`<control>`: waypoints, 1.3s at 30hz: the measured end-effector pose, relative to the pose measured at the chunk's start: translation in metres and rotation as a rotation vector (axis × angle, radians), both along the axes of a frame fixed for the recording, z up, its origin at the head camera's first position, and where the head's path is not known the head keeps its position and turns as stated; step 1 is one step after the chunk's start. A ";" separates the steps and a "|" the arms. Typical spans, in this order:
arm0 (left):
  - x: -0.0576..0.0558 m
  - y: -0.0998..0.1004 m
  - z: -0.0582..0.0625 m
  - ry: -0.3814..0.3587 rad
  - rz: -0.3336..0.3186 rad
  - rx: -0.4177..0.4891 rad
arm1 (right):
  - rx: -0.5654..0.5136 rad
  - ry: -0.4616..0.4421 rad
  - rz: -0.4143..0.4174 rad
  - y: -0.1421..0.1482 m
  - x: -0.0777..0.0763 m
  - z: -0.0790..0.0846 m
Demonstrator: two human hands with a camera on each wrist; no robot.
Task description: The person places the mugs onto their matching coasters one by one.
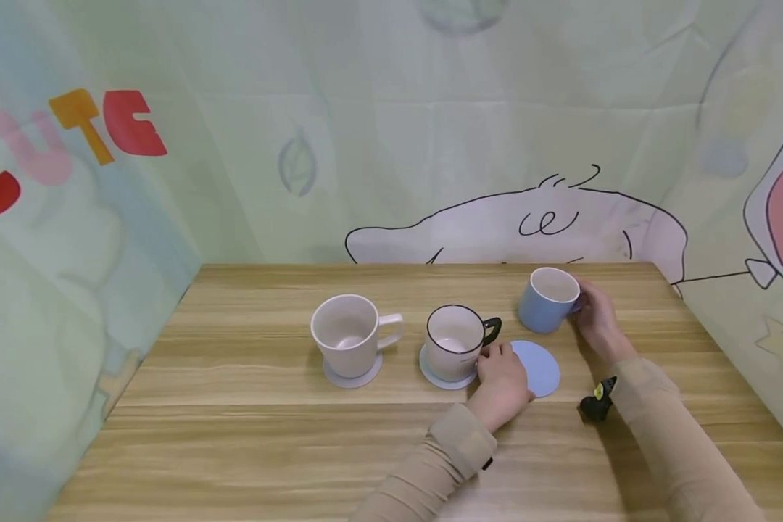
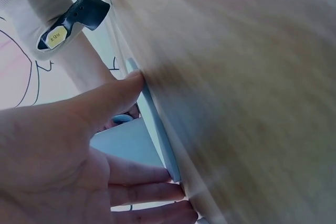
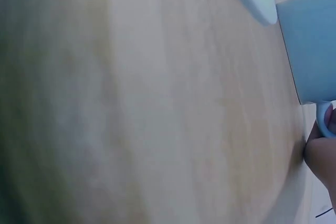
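Observation:
My right hand [image 1: 597, 322] holds a blue mug [image 1: 540, 308] by its handle at the back right; in the right wrist view the fingers hook through the mug's handle [image 3: 321, 116]. The mug stands upright behind a round blue coaster [image 1: 543, 371]. At that coaster's left side is my left hand [image 1: 502, 384]. The left wrist view shows the thumb [image 2: 126, 90] and fingers pinching the coaster [image 2: 155, 127] across its edges. Just left of this hand, a white mug with a black rim [image 1: 449, 359] sits on a pale coaster [image 1: 432, 375], its black handle pointing right.
Further left, a larger white mug [image 1: 346, 355] rests on another pale coaster [image 1: 359, 380], handle to the right. All stand on a wood-grain table [image 1: 248, 428]. A printed cloth [image 1: 235, 181] hangs behind and beside it. A black wrist device [image 1: 597, 406] is by the right sleeve.

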State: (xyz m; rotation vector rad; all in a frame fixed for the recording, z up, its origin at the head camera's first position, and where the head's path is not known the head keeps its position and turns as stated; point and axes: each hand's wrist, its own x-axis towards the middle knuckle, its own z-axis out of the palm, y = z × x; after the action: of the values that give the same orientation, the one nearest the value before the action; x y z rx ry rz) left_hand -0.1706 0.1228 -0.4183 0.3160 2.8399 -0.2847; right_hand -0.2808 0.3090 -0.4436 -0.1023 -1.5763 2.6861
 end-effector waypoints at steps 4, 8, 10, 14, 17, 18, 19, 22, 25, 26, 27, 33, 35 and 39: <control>0.001 0.000 0.000 0.003 0.006 0.008 | -0.179 -0.049 0.016 0.002 0.002 0.000; 0.002 0.000 0.001 0.012 0.003 0.004 | -0.234 -0.045 0.004 0.002 0.002 -0.001; 0.002 0.000 0.001 0.015 0.002 0.003 | -0.245 -0.041 -0.003 0.002 0.001 -0.001; 0.002 0.000 0.002 0.019 0.004 0.006 | -0.284 -0.049 -0.012 0.004 0.001 -0.001; 0.002 0.000 0.002 0.018 0.001 0.004 | -0.330 -0.056 -0.008 0.005 0.002 0.000; 0.002 0.000 0.003 0.018 0.000 0.002 | -0.340 -0.057 -0.006 0.005 0.002 0.001; 0.002 0.001 0.002 0.017 0.000 0.002 | -0.347 -0.058 -0.006 0.005 0.003 0.001; 0.002 0.001 0.003 0.012 0.000 -0.002 | -0.365 -0.064 -0.006 0.004 0.004 0.003; 0.002 0.001 0.004 0.007 0.002 -0.007 | -0.380 -0.084 -0.009 0.003 0.005 0.004; 0.002 0.000 0.005 0.007 0.002 -0.008 | -0.386 -0.094 -0.009 0.002 0.006 0.005; 0.002 0.000 0.005 0.005 0.002 -0.011 | -0.392 -0.105 -0.008 0.002 0.007 0.005; 0.002 0.000 0.004 -0.002 0.013 -0.006 | -0.410 -0.148 -0.015 0.000 0.009 0.005; 0.002 0.000 0.004 -0.002 0.017 0.001 | -0.425 -0.155 -0.030 0.000 0.010 0.006; 0.001 0.000 0.002 0.000 0.018 0.006 | -0.443 -0.150 -0.036 0.000 0.012 0.006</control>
State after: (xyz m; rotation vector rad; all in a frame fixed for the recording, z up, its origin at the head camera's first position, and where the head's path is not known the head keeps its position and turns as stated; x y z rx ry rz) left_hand -0.1694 0.1231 -0.4160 0.2910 2.8426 -0.2724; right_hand -0.2686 0.3089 -0.4378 -0.3421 -0.9630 3.0069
